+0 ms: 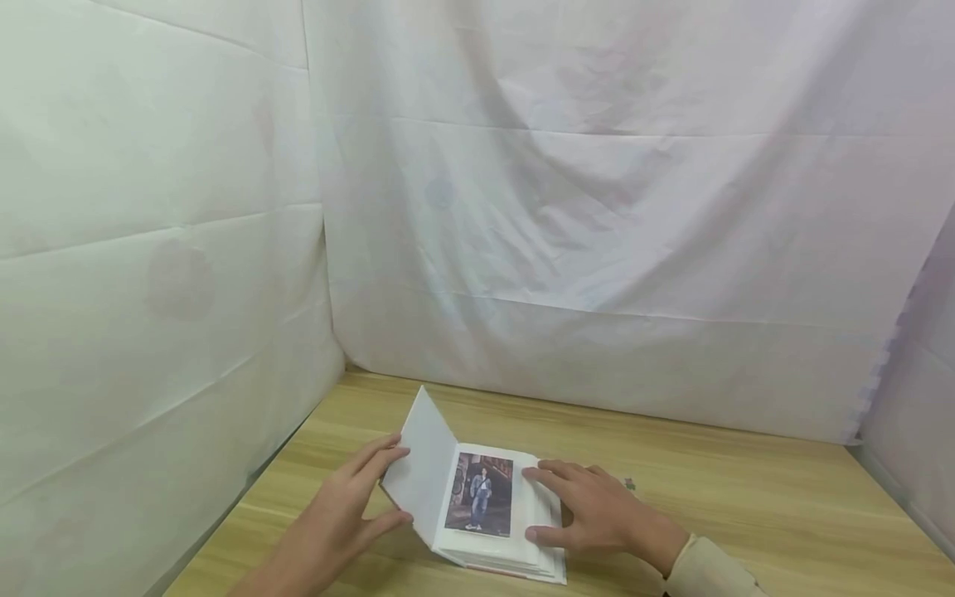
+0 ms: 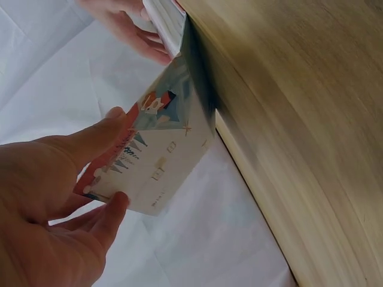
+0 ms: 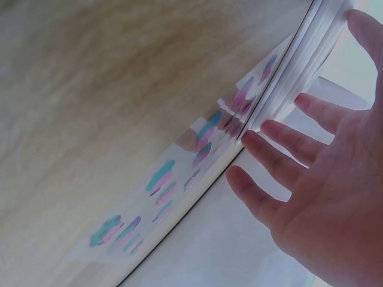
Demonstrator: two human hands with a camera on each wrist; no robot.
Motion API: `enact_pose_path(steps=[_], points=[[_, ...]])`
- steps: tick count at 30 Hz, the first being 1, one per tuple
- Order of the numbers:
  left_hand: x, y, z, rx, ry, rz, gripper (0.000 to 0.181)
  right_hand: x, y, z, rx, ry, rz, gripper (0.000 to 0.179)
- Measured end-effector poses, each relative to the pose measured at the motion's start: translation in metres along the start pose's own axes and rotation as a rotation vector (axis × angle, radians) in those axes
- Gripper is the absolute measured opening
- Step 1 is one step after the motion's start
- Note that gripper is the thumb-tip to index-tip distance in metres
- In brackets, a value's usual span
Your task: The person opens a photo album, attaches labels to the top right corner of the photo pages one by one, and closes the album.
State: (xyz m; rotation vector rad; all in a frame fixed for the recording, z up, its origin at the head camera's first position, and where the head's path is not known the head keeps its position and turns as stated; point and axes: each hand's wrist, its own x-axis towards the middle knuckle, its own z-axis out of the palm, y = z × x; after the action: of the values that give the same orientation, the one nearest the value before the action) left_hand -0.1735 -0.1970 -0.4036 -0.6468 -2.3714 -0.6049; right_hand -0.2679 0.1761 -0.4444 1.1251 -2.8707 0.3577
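A small photo album point(image 1: 429, 473) lies on the wooden table with its front cover raised on the left. Its top page shows a photo point(image 1: 481, 493) of a person in denim. My left hand point(image 1: 336, 506) holds the cover's outer edge between thumb and fingers. In the left wrist view, the printed outside of the cover point(image 2: 161, 131) faces that hand point(image 2: 60, 185). With fingers spread, my right hand point(image 1: 597, 506) rests its fingertips at the right edge of the pages. In the right wrist view, this hand point(image 3: 323, 173) is beside the page stack point(image 3: 299, 66).
A clear sheet with pink and teal shapes point(image 3: 158, 179) lies on the table point(image 1: 716, 489) near the right hand. Only a small coloured bit point(image 1: 629, 483) of it shows in the head view. White cloth point(image 1: 597, 207) hangs behind the table and at both sides.
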Motion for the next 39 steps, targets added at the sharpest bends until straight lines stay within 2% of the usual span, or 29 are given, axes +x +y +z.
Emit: enact_pose_path(steps=[5, 7, 10, 13, 15, 18, 23, 26, 28, 34, 36, 39], points=[[-0.002, 0.003, -0.004, 0.015, -0.092, -0.151, 0.059, -0.001, 0.0, 0.0, -0.001, 0.008, -0.004, 0.084], [-0.002, 0.003, -0.005, 0.026, -0.117, -0.193, 0.056, -0.001, 0.0, 0.0, -0.004, 0.013, -0.004, 0.084], [-0.005, -0.001, -0.004, 0.055, -0.123, -0.201, 0.054, -0.001, 0.001, 0.001, -0.011, 0.018, -0.001, 0.084], [-0.008, -0.008, -0.001, 0.079, -0.13, -0.175, 0.055, 0.0, 0.001, 0.001, -0.009, 0.015, 0.004, 0.084], [-0.01, -0.013, 0.0, 0.09, -0.157, -0.163, 0.057, 0.0, 0.001, 0.001, -0.005, 0.01, 0.008, 0.084], [-0.011, -0.019, 0.001, 0.091, -0.237, -0.194, 0.06, 0.0, 0.001, 0.002, -0.006, 0.007, 0.01, 0.085], [-0.009, -0.024, 0.003, 0.052, -0.388, -0.335, 0.052, 0.0, 0.002, 0.002, -0.012, 0.013, 0.007, 0.085], [-0.01, -0.027, 0.004, 0.02, -0.433, -0.399, 0.048, 0.0, 0.002, 0.002, -0.011, 0.011, 0.003, 0.084], [-0.011, -0.031, 0.005, 0.003, -0.449, -0.406, 0.048, 0.0, 0.002, 0.002, -0.008, 0.01, -0.001, 0.084], [-0.018, -0.048, 0.01, -0.011, -0.436, -0.258, 0.051, 0.001, 0.002, 0.001, 0.001, 0.003, 0.004, 0.084], [-0.018, -0.05, 0.011, -0.022, -0.445, -0.256, 0.05, 0.002, 0.002, 0.001, 0.003, 0.001, 0.007, 0.084], [-0.015, -0.049, 0.012, -0.045, -0.478, -0.321, 0.05, 0.002, 0.002, 0.001, 0.004, 0.002, 0.012, 0.084]])
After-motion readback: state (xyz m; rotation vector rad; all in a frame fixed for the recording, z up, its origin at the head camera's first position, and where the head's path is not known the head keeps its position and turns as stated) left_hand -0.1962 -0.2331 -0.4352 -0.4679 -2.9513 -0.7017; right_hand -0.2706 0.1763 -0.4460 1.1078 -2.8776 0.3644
